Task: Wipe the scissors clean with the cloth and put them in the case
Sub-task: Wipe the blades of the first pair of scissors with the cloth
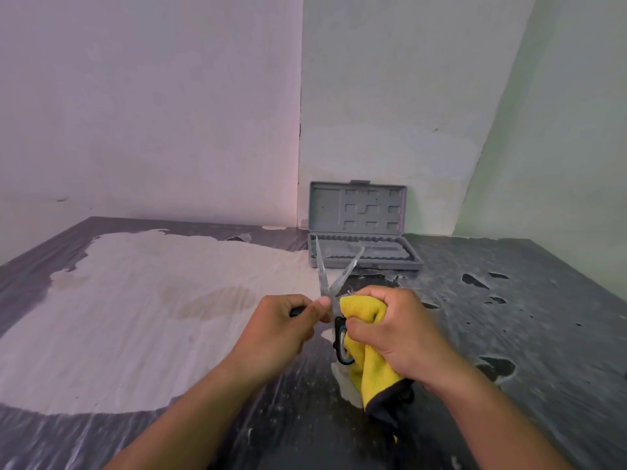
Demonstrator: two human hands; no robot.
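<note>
The scissors (325,276) are held above the table with both blades spread in a V, tips pointing away from me. My left hand (281,325) grips one black-and-blue handle. My right hand (397,330) clutches a yellow cloth (368,361) with a dark edge, bunched against the base of the right blade and over the other handle loop (341,344). The grey plastic case (359,232) stands open at the back of the table, lid leaning on the wall, right behind the blade tips.
The table (509,317) has a dark, worn cover, with a large pale bare patch (152,300) on the left. Walls meet in a corner just behind the case. The table's right edge runs along the green-tinted wall.
</note>
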